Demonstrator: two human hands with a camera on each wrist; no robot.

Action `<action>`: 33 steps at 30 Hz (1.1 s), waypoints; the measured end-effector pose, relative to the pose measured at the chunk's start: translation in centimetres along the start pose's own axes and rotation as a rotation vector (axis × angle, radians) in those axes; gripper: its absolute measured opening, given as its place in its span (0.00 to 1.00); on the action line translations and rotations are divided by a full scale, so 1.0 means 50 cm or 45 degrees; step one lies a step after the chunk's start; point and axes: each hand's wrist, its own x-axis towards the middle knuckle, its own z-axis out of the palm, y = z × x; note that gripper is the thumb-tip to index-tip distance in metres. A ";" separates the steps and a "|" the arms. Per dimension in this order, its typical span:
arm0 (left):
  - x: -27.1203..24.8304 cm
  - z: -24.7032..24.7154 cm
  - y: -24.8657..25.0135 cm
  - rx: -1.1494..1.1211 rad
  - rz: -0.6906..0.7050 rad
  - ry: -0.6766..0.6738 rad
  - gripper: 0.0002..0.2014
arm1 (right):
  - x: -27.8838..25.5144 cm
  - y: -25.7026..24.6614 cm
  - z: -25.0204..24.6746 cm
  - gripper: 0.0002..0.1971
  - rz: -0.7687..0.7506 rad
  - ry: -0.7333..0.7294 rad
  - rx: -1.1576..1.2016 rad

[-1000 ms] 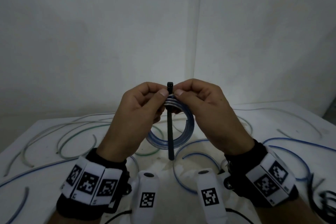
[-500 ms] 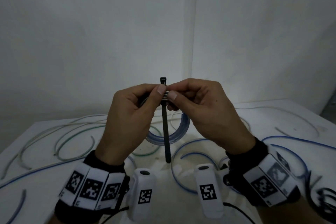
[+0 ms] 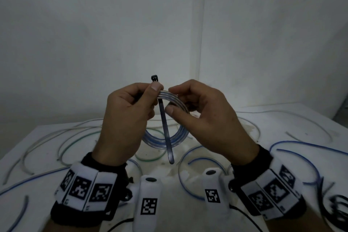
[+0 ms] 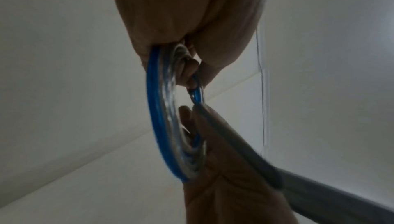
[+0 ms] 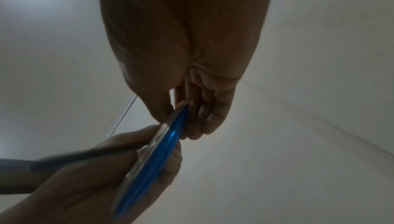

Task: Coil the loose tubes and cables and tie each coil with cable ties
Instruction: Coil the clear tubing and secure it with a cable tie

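A coiled blue tube is being held up above the white table by both hands. Its upper left arc is being pinched, together with a black cable tie, by the left hand, thumb curled over the top. Its upper right arc is being gripped by the right hand, fingers curled round the strands. The tie's head is being kept above the coil, while its tail is being left hanging across the coil's front. Loose tubes are lying on the table beneath the coil.
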 end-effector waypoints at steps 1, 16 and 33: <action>0.001 -0.001 0.001 -0.042 -0.020 -0.011 0.12 | 0.000 0.003 0.003 0.10 -0.044 0.024 -0.049; -0.008 0.006 0.008 0.038 -0.040 -0.131 0.07 | 0.001 0.027 0.016 0.08 -0.102 0.261 0.012; 0.019 -0.031 -0.023 0.082 0.071 0.062 0.07 | 0.005 0.022 -0.005 0.11 -0.476 -0.245 -0.438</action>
